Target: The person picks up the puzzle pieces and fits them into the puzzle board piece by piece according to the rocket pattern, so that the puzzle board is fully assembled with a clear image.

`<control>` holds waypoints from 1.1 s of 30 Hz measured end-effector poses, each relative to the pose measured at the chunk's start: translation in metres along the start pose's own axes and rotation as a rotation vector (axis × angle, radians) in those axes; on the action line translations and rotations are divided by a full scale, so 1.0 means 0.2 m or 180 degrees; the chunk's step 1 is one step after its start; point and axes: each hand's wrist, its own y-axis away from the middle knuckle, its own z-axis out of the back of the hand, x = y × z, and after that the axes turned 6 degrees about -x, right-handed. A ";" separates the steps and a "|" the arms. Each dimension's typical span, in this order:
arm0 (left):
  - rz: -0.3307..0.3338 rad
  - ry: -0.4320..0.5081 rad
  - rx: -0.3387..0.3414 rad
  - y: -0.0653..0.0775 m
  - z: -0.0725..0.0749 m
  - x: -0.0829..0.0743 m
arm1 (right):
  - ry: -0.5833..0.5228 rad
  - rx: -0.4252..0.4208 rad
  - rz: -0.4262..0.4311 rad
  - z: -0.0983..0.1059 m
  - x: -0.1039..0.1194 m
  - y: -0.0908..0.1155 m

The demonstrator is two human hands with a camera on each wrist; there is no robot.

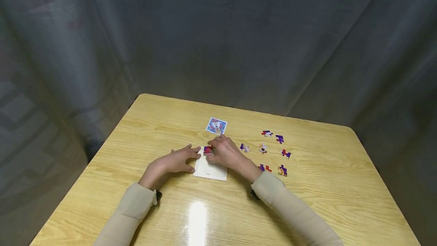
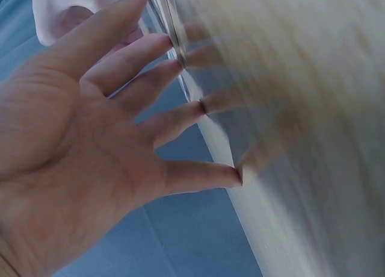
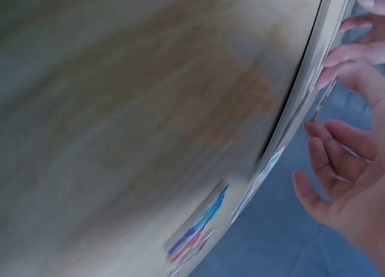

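A flat white puzzle board [image 1: 211, 172] lies on the table in front of the person. My left hand [image 1: 175, 160] is spread at its left side, thumb and fingertips at the edge. In the left wrist view the left fingers [image 2: 147, 117] are extended and their tips meet the tabletop. Over the board's far part, my right hand [image 1: 227, 152] pinches a red and purple jigsaw piece [image 1: 207, 150] at the far left corner. The right wrist view shows this piece [image 3: 323, 100] edge-on between thumb and finger; the right hand partly hides it in the head view.
Several loose jigsaw pieces lie to the right, among them a purple one [image 1: 280, 139], a red and purple one [image 1: 285, 153] and a white one [image 1: 262, 148]. A small picture card [image 1: 216, 125] with a cartoon figure rests beyond the board. Grey curtains [image 1: 218, 41] hang behind the wooden table [image 1: 327, 185].
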 end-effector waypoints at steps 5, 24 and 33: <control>-0.0007 0.0017 -0.0015 0.00 0.00 0.00 | 0.0166 -0.0018 0.0052 -0.01 0.03 -0.01; 0.0003 -0.0005 0.0022 0.00 -0.01 0.00 | 0.0580 0.0126 0.0019 -0.04 0.06 -0.02; -0.0026 -0.0034 0.0023 0.00 0.00 0.00 | 0.0762 0.0124 0.0115 -0.04 0.07 -0.01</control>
